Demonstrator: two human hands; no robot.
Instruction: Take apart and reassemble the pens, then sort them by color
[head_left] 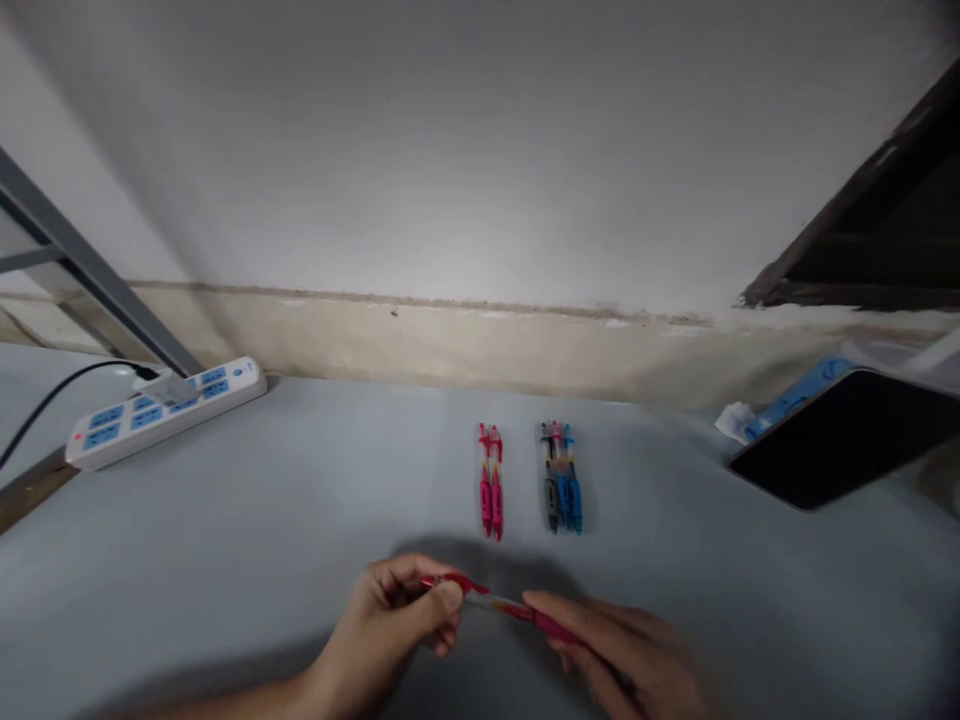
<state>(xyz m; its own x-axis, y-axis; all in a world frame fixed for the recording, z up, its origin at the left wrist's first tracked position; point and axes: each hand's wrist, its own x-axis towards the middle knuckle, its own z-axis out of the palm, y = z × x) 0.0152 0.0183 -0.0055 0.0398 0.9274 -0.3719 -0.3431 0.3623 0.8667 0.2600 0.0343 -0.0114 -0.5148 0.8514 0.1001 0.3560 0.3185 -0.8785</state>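
Both hands pinch one red pen at the near table edge — left hand on the clip end, right hand on the grip — bare table to the left, pen rows just beyond.

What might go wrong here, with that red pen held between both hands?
1. The red pen is pinched only at its ends by the left hand and right hand; it might slip and drop on the table.
2. A dropped pen might roll into the two red pens or the other group of pens and knock them out of line.
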